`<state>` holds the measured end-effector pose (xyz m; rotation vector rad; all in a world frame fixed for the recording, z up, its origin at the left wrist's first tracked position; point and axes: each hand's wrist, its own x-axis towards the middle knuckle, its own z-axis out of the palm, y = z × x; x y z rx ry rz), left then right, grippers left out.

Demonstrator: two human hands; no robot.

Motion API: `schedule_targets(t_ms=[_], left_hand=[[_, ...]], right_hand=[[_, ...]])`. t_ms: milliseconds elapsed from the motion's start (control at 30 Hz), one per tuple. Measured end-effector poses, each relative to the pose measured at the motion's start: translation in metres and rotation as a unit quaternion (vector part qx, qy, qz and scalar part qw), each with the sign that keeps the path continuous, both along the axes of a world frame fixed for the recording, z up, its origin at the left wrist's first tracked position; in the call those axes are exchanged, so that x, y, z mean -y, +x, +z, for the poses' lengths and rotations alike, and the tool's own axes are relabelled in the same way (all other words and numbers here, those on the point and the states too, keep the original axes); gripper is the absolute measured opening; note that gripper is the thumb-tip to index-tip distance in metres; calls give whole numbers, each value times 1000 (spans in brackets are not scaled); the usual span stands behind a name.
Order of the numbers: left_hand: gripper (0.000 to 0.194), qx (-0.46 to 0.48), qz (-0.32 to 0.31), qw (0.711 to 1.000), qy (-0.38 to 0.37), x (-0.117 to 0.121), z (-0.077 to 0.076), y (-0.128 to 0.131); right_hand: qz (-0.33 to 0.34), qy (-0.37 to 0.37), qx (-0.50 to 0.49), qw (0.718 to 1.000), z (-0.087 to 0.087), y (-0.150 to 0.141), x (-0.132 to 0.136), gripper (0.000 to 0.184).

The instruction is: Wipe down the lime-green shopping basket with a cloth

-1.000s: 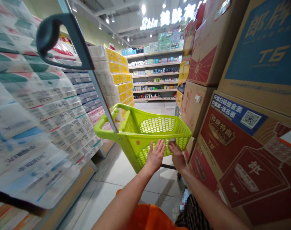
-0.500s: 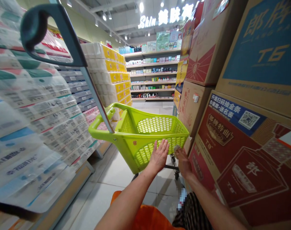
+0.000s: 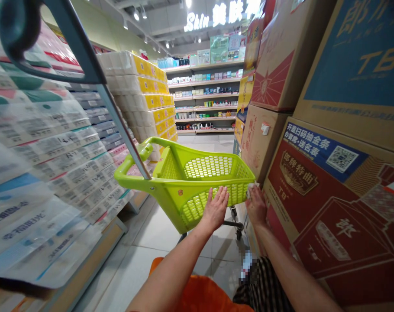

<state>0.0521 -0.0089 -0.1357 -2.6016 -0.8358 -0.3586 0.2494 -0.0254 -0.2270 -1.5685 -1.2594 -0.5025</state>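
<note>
Left hand (image 3: 215, 209) lies open, fingers spread flat on the lime-green shopping cart (image 3: 171, 203), while the right hand (image 3: 256, 206) has its fingers pinched on a small white scrap (image 3: 252, 189), cloth or tissue, hard to tell, at the cart's corner, right beside the cardboard boxes (image 3: 261, 141).

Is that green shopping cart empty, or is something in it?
Empty: the lime-green cart shows a bare mesh floor, nothing inside.

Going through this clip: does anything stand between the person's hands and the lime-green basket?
Only at the right hand: a crumpled white item, perhaps tissue, sits between it and the rim of the lime-green shopping-cart basket. Nothing visible separates the left hand from the basket's mesh wall.
</note>
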Motion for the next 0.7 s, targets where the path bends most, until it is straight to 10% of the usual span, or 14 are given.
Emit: schedule_targets(t_ms=[100,300,500,700], left_hand=[[54,3,3,1000,-3,-1,1,-1],[52,3,18,1000,-16,-2,6,-13],[53,8,33,999,-16,-2,9,-20],[53,13,53,998,-15,2,8,-39]], right_hand=[[-19,20,-27,999,16,8,-12,46],[36,-32,-10,999,-20,1,0,45],[37,28,-4,999,27,-20,-10,46],[124,-27,45,991,1,-53,2,46]])
